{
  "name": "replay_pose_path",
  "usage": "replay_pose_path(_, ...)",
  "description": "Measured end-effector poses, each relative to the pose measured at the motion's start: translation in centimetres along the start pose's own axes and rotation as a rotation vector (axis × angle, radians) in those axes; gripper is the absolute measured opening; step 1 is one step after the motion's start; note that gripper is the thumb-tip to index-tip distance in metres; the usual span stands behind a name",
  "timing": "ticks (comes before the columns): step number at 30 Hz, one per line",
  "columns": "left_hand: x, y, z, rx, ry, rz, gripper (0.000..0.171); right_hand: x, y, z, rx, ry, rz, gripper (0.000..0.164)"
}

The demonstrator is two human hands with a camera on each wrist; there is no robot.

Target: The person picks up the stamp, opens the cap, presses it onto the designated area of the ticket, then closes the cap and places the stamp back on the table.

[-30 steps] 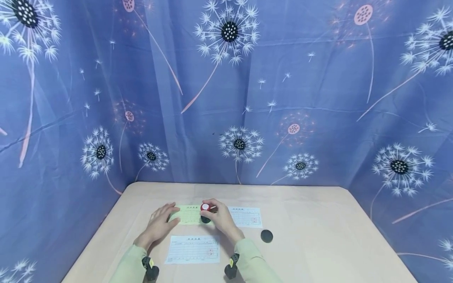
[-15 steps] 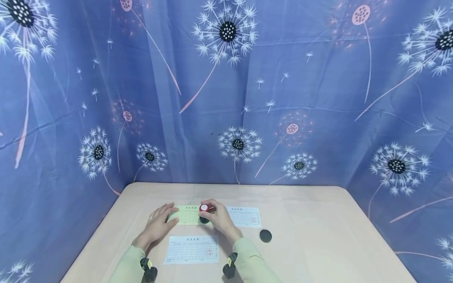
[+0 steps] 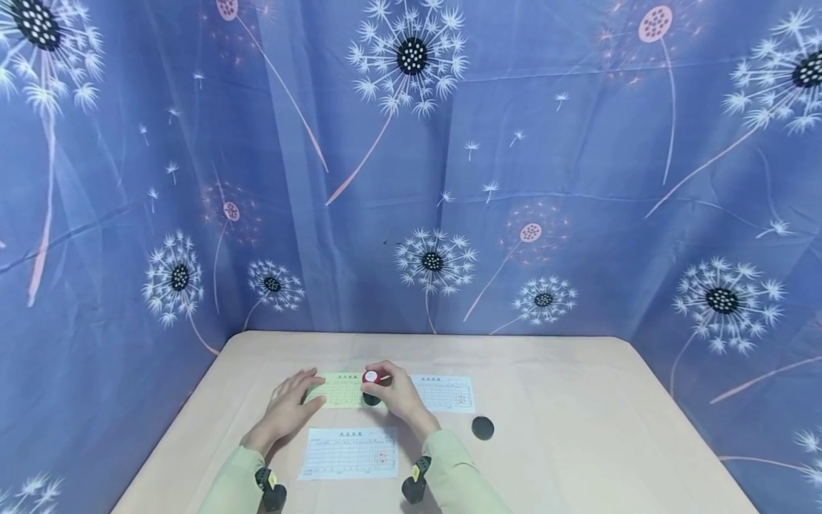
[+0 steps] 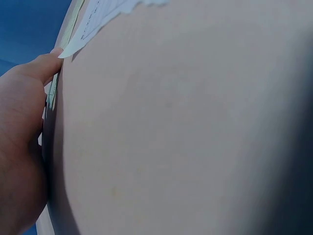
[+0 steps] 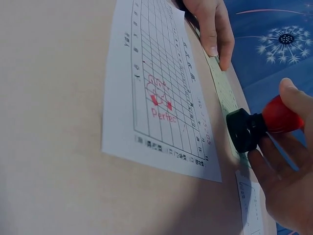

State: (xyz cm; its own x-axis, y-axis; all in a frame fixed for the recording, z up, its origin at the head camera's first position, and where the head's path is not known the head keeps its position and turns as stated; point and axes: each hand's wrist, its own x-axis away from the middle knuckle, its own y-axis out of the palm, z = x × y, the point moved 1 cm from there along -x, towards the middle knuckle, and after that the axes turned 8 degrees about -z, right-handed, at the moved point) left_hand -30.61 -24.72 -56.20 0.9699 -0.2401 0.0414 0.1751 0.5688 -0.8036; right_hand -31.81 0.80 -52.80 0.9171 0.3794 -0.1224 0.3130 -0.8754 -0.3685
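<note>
Left hand (image 3: 284,408), fingers extended, at the left end of a green slip (image 3: 339,392); nearer, a white slip (image 3: 349,455); red-and-black stamp (image 5: 258,123), over the green slip as half a second ago, gripped by right hand (image 3: 399,395); black disc (image 3: 483,428) on surface (image 3: 565,442).

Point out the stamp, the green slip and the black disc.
Stamp (image 5: 279,117), right wrist view: on its red handle.
Green slip (image 3: 342,392), head view: on its printed face.
Black disc (image 3: 483,428), head view: on its upper face.

High, forward-and-down head view and low, close wrist views of one tabletop (image 3: 578,442), green slip (image 3: 342,391) common to all.
</note>
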Motion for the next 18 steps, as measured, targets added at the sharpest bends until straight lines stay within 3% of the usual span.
replay_pose_path(18,-0.21,-0.04,-0.13,0.0,-0.008,-0.009,0.05,-0.02,0.08,0.25,-0.032,0.006,-0.013,0.04)
